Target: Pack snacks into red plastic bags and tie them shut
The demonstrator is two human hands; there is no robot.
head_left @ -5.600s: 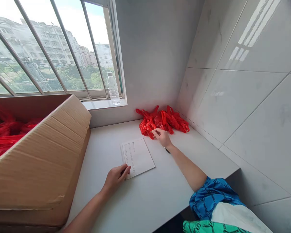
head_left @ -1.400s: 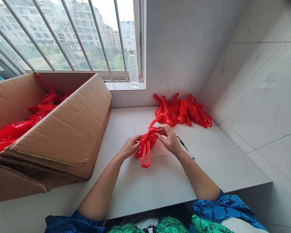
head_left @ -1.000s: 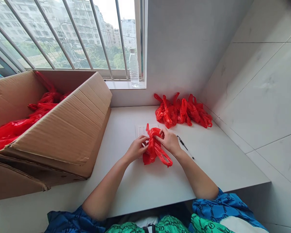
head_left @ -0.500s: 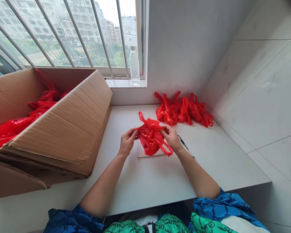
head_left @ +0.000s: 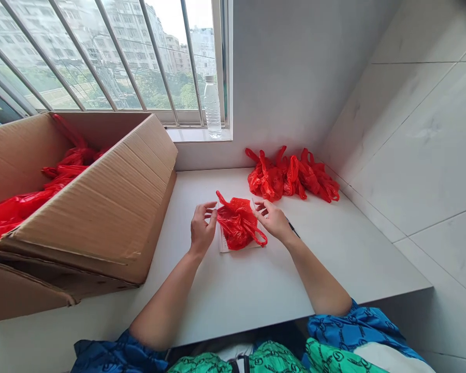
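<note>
A crumpled red plastic bag (head_left: 238, 223) with two loop handles rests on a pale notebook (head_left: 223, 244), covering most of it. Beside the bag's left edge is my left hand (head_left: 203, 228), its fingers apart and nothing gripped. My right hand (head_left: 271, 220) hovers at the bag's right side, fingers spread and free of it. A black pen (head_left: 294, 228) lies partly hidden behind my right wrist.
Several red plastic bags (head_left: 291, 176) are bunched against the wall at the back of the white table (head_left: 225, 295). To the left stands a large open cardboard box (head_left: 97, 197) holding more red plastic. A water bottle (head_left: 212, 109) stands on the windowsill.
Both hands have let go of the red plastic bag and their fingers have opened. The bag has come down onto the notebook and spread out a little.
</note>
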